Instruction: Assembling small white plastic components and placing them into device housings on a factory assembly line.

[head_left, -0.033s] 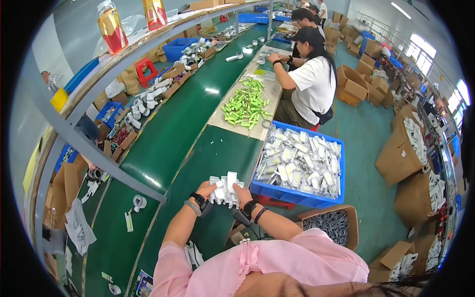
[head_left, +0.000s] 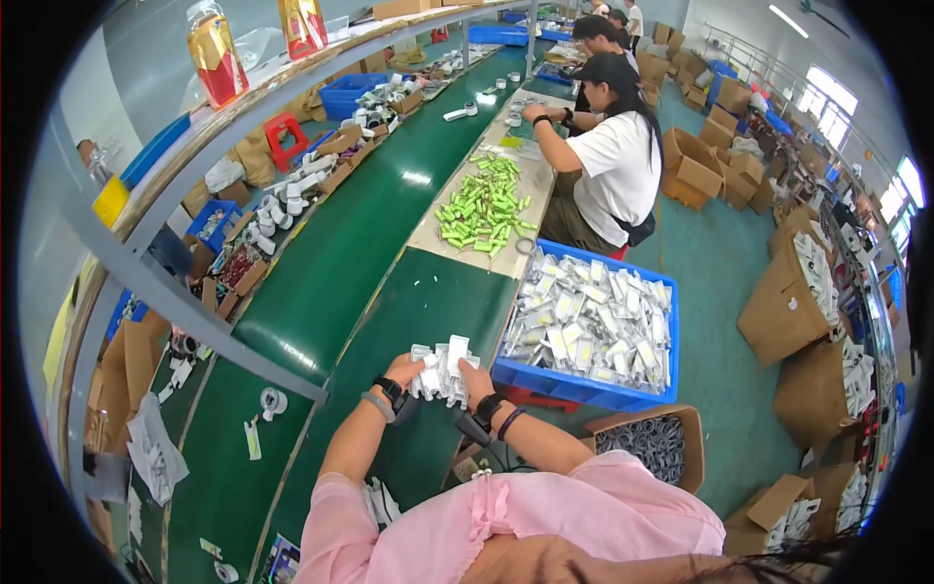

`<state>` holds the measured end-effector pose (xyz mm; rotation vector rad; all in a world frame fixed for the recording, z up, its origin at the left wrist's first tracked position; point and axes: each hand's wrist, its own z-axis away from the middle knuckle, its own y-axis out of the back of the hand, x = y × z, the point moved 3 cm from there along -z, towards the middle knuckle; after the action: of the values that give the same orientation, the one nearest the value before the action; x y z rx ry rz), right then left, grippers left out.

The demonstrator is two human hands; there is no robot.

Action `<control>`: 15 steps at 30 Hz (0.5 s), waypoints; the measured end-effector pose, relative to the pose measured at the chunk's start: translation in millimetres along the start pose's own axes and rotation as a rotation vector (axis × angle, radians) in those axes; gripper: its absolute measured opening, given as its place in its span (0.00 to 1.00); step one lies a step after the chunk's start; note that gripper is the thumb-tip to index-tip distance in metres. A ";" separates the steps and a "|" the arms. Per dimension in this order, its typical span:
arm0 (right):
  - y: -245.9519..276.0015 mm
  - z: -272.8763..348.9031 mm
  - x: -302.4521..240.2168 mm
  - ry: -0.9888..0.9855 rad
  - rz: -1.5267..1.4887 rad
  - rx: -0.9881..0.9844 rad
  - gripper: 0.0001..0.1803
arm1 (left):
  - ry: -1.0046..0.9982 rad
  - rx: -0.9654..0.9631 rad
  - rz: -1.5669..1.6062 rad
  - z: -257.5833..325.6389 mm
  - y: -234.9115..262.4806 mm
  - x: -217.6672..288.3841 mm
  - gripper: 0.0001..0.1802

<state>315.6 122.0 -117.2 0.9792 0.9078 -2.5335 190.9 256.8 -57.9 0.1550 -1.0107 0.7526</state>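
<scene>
My left hand and my right hand together hold a bunch of small white packets above the green worktable. The left wrist wears a dark watch and a grey band, the right wrist dark bands. Just right of my hands stands a blue crate filled with several clear-wrapped white packets. My sleeves are pink.
A green conveyor belt runs away on the left, beside a metal shelf rail. A pile of green items lies farther along the table. A seated person in a white shirt works there. Cardboard boxes stand on the right, one below the crate.
</scene>
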 end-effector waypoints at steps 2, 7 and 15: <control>13.0 -44.3 1.4 0.131 0.046 0.159 0.17 | -0.031 -0.031 -0.105 -31.8 -6.7 24.2 0.19; -27.7 -26.1 -29.9 0.003 -0.052 0.198 0.20 | -0.183 0.186 -0.653 -80.8 40.8 34.6 0.23; -11.3 13.9 -102.4 -0.441 0.583 -0.269 0.21 | -0.080 0.410 -1.019 -83.2 26.4 76.4 0.37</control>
<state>378.4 124.8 -34.4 0.4763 0.6787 -1.9508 256.6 351.7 -46.8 0.9793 -0.7006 -0.0019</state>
